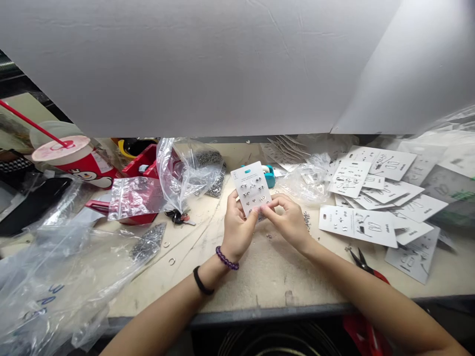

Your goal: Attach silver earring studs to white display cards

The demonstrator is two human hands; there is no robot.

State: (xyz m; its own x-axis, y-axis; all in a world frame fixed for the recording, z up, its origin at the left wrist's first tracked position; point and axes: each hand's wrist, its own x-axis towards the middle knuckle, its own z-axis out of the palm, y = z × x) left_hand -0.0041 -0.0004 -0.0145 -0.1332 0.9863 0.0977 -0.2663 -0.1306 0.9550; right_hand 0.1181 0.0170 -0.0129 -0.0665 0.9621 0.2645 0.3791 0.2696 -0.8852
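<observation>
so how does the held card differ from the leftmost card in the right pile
The held card is raised, left hand and right hand on it; the pile card lies down. The held card carries small pieces; the pile card also has longer loops. Both are white with metallic pieces.

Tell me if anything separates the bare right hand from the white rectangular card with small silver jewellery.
Nothing visible does: the bare right hand has its fingertips at the lower right corner of the white rectangular card, held up in the bare left hand. The teal plastic object shows behind.
</observation>
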